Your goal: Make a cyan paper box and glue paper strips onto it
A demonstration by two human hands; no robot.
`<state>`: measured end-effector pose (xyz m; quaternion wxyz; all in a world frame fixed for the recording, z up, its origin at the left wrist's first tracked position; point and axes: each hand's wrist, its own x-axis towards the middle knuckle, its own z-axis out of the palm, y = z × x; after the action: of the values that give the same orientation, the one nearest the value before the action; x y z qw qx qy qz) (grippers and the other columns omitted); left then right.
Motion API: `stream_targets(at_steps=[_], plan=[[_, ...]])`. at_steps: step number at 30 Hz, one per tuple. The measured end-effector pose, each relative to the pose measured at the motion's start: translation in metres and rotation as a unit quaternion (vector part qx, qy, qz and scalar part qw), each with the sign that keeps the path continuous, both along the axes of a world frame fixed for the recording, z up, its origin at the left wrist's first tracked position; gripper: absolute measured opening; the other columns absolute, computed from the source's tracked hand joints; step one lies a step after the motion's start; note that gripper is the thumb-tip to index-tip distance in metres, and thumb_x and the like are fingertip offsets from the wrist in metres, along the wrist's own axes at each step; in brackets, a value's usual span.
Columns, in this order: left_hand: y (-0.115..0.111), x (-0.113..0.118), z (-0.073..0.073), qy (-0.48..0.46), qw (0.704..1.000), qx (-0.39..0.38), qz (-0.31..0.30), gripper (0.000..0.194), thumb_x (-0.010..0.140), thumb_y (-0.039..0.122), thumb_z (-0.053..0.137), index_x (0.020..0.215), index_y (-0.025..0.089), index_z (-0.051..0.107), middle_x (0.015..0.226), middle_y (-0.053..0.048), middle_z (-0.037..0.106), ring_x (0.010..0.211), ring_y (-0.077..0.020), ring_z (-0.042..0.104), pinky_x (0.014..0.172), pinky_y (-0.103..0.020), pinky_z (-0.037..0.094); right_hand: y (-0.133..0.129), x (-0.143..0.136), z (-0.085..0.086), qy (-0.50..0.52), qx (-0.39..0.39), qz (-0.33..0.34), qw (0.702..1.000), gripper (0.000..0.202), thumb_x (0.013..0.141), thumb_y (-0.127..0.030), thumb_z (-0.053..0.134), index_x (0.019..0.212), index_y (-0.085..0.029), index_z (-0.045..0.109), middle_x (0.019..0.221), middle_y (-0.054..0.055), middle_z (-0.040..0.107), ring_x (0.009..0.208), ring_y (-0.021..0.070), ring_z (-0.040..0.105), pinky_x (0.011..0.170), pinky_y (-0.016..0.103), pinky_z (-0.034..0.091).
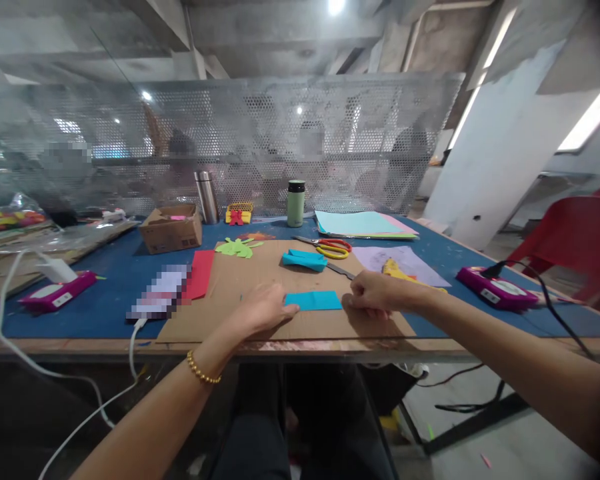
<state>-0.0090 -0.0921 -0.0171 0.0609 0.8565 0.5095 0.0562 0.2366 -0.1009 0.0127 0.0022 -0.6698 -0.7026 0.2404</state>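
A blue paper strip (317, 301) with a faint crease lies flat on the cardboard sheet (205, 327). My left hand (265, 307) lies over its left end, palm down, thumb stretched along the paper. Just off the strip's right end, my right hand (373, 293) rests on the cardboard with fingers curled; whatever they may hold is hidden. A narrow grey metal piece (340, 271) reaches towards its knuckles, and I cannot tell whether they touch. Behind the strip sit a folded blue paper piece (304, 260) and scissors (337, 249) with red and yellow handles.
Green paper cutouts (239, 248), red paper (200, 275) and a charging phone (160, 293) are left. Purple paper (425, 265) with a yellow tool (394, 269) is right. Behind stand a box (173, 230), steel flask (207, 198), green tumbler (295, 205) and paper stack (363, 224).
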Motion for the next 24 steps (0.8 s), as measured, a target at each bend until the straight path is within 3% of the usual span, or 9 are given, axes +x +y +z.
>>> stream_targets(at_steps=[3, 5, 7, 10, 13, 18, 24], plan=[[0.002, 0.000, -0.001, 0.000, 1.000, 0.001, -0.003, 0.034, 0.088, 0.043, 0.051, 0.078, 0.015, 0.068, 0.084, -0.013, 0.070, 0.073, -0.0237, 0.064, 0.059, -0.031, 0.036, -0.004, -0.009, 0.001, 0.006, 0.104, 0.034, 0.994, 0.019, 0.088, -0.026, 0.057, 0.071, -0.019, 0.054, 0.063, 0.001, 0.068, 0.051, 0.0109, 0.060, 0.051, 0.020, 0.040], [0.003, 0.000, -0.002, 0.004, 1.000, -0.003, -0.005, 0.034, 0.089, 0.043, 0.051, 0.079, 0.015, 0.068, 0.083, -0.013, 0.070, 0.073, -0.0242, 0.064, 0.060, -0.031, 0.037, -0.002, -0.019, -0.003, 0.016, 0.133, 0.077, 0.988, 0.022, 0.090, -0.030, 0.054, 0.072, -0.019, 0.056, 0.064, 0.001, 0.068, 0.052, 0.0105, 0.060, 0.052, 0.020, 0.040], [0.003, 0.000, -0.002, 0.011, 1.000, -0.003, -0.003, 0.035, 0.089, 0.043, 0.051, 0.079, 0.015, 0.068, 0.082, -0.014, 0.071, 0.074, -0.0253, 0.065, 0.061, -0.032, 0.039, 0.004, -0.027, -0.010, 0.018, 0.102, 0.103, 0.989, 0.027, 0.090, -0.035, 0.057, 0.068, -0.019, 0.055, 0.057, 0.000, 0.065, 0.048, 0.0112, 0.060, 0.049, 0.020, 0.041], [0.001, 0.004, 0.000, 0.022, 1.000, 0.004, 0.004, 0.036, 0.091, 0.044, 0.049, 0.080, 0.015, 0.068, 0.086, -0.016, 0.072, 0.079, -0.0278, 0.068, 0.064, -0.033, 0.041, 0.016, -0.031, -0.020, 0.025, 0.018, 0.099, 0.995, 0.031, 0.087, -0.042, 0.062, 0.067, -0.019, 0.055, 0.054, -0.001, 0.064, 0.042, 0.0118, 0.059, 0.045, 0.021, 0.043], [0.000, 0.013, 0.002, 0.019, 1.000, 0.007, 0.004, 0.039, 0.090, 0.050, 0.051, 0.082, 0.016, 0.068, 0.090, -0.016, 0.073, 0.086, -0.0297, 0.068, 0.067, -0.033, 0.043, 0.023, -0.030, -0.023, 0.032, -0.013, 0.095, 0.995, 0.033, 0.088, -0.043, 0.062, 0.067, -0.019, 0.054, 0.054, -0.001, 0.064, 0.039, 0.0112, 0.057, 0.043, 0.022, 0.046], [-0.001, 0.025, 0.003, -0.017, 1.000, -0.002, 0.014, 0.037, 0.087, 0.050, 0.052, 0.074, 0.018, 0.064, 0.082, -0.013, 0.071, 0.082, -0.0277, 0.066, 0.064, -0.031, 0.041, 0.020, -0.030, -0.021, 0.024, 0.000, 0.104, 0.994, 0.033, 0.090, -0.043, 0.062, 0.068, -0.019, 0.053, 0.054, -0.001, 0.063, 0.040, 0.0118, 0.059, 0.042, 0.020, 0.045], [-0.002, 0.023, 0.006, -0.081, 0.990, -0.101, 0.062, 0.026, 0.079, 0.042, 0.060, 0.067, 0.020, 0.054, 0.063, 0.000, 0.054, 0.065, -0.0175, 0.053, 0.056, -0.027, 0.032, 0.014, -0.031, -0.019, -0.001, 0.034, 0.125, 0.992, 0.032, 0.090, -0.042, 0.060, 0.068, -0.019, 0.054, 0.054, 0.000, 0.063, 0.041, 0.0121, 0.060, 0.043, 0.020, 0.042]])
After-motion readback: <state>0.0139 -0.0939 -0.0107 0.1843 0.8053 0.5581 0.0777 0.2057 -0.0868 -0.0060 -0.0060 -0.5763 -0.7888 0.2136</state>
